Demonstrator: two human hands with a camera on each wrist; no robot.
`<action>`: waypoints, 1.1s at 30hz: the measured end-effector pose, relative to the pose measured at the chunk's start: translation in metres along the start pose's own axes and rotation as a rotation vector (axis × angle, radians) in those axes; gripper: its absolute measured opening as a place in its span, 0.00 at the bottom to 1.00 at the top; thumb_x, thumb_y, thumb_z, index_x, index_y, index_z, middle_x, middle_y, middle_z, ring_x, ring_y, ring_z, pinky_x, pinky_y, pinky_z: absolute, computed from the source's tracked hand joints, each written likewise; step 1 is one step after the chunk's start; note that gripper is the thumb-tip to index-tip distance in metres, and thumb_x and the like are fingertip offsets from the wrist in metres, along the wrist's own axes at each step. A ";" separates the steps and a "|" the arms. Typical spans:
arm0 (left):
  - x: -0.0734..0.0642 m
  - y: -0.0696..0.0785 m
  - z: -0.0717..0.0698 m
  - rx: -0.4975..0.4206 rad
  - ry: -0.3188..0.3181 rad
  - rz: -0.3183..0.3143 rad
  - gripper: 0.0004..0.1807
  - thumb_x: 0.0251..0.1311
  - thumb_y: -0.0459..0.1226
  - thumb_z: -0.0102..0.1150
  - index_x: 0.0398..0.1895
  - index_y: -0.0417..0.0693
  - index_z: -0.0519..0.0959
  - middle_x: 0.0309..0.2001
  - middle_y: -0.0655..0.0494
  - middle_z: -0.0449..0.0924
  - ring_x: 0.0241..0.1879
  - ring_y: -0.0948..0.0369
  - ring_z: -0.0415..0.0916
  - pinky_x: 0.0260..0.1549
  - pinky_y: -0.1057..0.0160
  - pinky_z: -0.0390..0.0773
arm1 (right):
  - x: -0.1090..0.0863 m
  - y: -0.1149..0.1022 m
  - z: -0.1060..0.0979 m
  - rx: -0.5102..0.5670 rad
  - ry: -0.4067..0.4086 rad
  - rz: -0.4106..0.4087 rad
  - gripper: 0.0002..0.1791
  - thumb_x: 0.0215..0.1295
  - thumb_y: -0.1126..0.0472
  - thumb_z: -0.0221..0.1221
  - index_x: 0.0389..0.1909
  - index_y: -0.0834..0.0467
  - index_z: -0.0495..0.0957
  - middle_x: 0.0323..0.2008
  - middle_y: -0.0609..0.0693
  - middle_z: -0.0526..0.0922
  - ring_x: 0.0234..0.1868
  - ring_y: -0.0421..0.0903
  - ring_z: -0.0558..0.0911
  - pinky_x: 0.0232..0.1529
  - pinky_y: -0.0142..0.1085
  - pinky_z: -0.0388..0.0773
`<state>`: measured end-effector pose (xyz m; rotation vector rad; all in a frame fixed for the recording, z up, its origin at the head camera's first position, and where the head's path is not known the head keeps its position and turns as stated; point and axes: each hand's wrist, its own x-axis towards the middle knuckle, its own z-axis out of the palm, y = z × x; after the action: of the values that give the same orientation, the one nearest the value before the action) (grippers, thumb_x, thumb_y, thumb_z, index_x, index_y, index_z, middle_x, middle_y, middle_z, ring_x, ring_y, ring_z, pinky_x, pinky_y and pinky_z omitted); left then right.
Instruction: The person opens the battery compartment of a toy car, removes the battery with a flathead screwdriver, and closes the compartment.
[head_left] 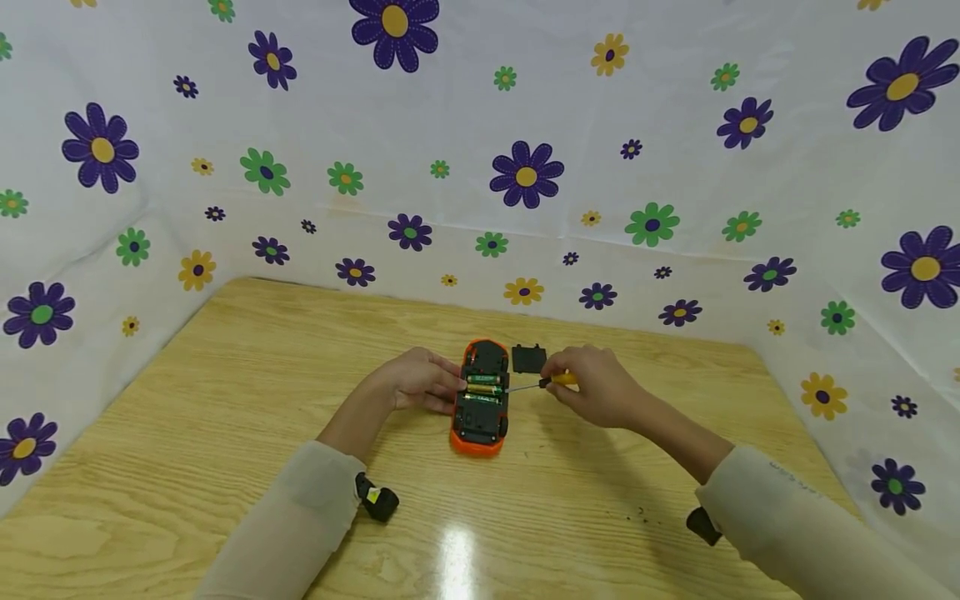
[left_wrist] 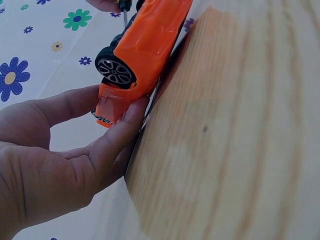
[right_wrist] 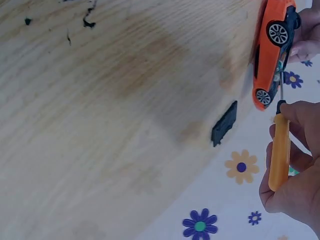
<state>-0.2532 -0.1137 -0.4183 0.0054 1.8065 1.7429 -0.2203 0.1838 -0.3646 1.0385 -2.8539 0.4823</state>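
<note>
An orange toy car [head_left: 477, 448] lies upside down on the wooden table, its black underside facing up. Green batteries [head_left: 483, 379] sit in the uncovered compartment across its middle. My left hand [head_left: 420, 381] holds the car from its left side; in the left wrist view, thumb and fingers [left_wrist: 117, 142] pinch its orange body. From the right, my right hand [head_left: 600, 390] grips a screwdriver [right_wrist: 281, 155] by its yellow handle. Its metal shaft points left, with the tip at the compartment's right edge. Whether the tip touches a battery is too small to tell.
A black battery cover [head_left: 529, 359] lies on the table just beyond the screwdriver, right of the car. Small dark bits [head_left: 643, 515] are scattered near the right forearm. A white cloth [head_left: 450, 200] with printed flowers stands around the table's back and sides.
</note>
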 end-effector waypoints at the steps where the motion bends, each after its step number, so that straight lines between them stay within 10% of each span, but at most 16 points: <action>1: 0.000 0.000 0.000 -0.001 0.002 -0.001 0.22 0.68 0.27 0.61 0.64 0.30 0.74 0.51 0.38 0.84 0.46 0.51 0.86 0.45 0.52 0.87 | 0.001 -0.003 -0.002 -0.024 -0.010 -0.007 0.06 0.66 0.63 0.69 0.43 0.55 0.87 0.41 0.47 0.88 0.43 0.50 0.83 0.43 0.54 0.75; 18: -0.001 0.000 0.000 -0.021 -0.004 0.003 0.22 0.68 0.27 0.61 0.64 0.30 0.74 0.52 0.38 0.84 0.46 0.50 0.85 0.46 0.51 0.87 | 0.038 -0.066 -0.022 -0.450 -0.219 -0.029 0.13 0.65 0.67 0.63 0.23 0.48 0.81 0.26 0.42 0.79 0.27 0.48 0.66 0.33 0.42 0.53; 24: 0.000 0.002 0.003 -0.013 -0.016 0.000 0.22 0.68 0.27 0.61 0.64 0.30 0.74 0.52 0.37 0.83 0.45 0.51 0.86 0.45 0.52 0.87 | 0.048 -0.079 -0.020 -0.572 -0.276 -0.030 0.05 0.64 0.61 0.69 0.29 0.50 0.85 0.29 0.45 0.81 0.29 0.49 0.69 0.35 0.43 0.62; 33: 0.000 0.002 0.000 -0.003 -0.007 0.000 0.26 0.69 0.27 0.61 0.68 0.29 0.70 0.55 0.36 0.81 0.48 0.48 0.84 0.46 0.51 0.87 | 0.053 -0.072 -0.018 -0.507 -0.275 -0.049 0.08 0.64 0.64 0.67 0.26 0.49 0.84 0.29 0.45 0.82 0.30 0.49 0.70 0.38 0.45 0.64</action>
<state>-0.2536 -0.1133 -0.4164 0.0101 1.7986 1.7434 -0.2162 0.1051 -0.3192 1.1321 -2.9149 -0.4038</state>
